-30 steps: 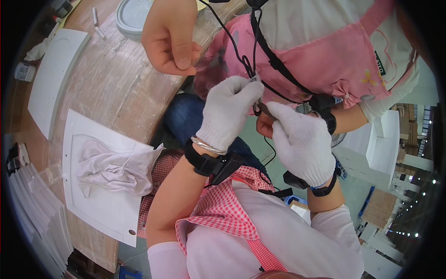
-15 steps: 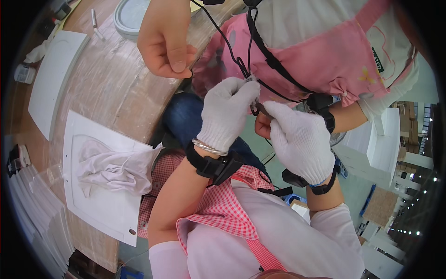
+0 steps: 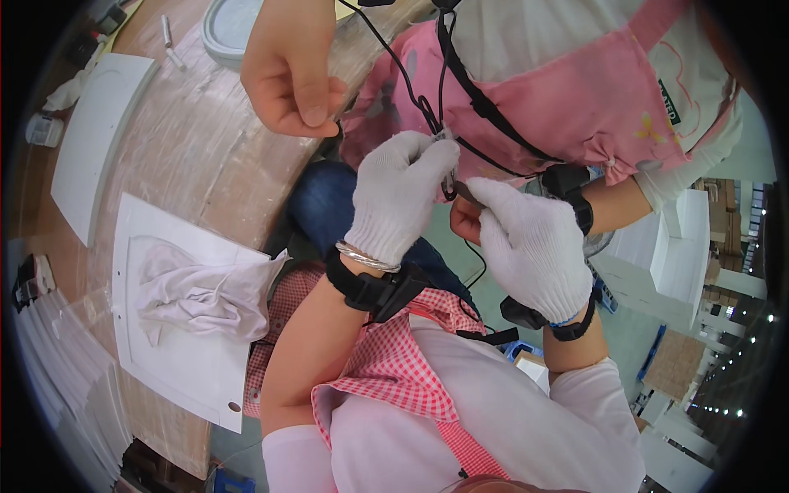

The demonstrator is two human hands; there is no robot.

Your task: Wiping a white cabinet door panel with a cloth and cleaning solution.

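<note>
My left hand, in a white knit glove, is closed in a pinch around a black cable that hangs in front of a co-worker's pink apron. A small clear piece shows at its fingertips, partly hidden. Just to the right, my right hand, also gloved, pinches a small dark brown piece whose kind I cannot make out. The co-worker's bare hand is right behind my right fingertips; their other bare hand, with curled fingers, hovers over the table edge.
At left, a wooden table under plastic film bears a white panel with a crumpled white cloth on it. A curved white panel, a round grey lid and stacked white boards lie farther around it.
My left hand has shifted very slightly left at the cable. My right hand stays almost in place, and the co-worker's hands have barely moved.
</note>
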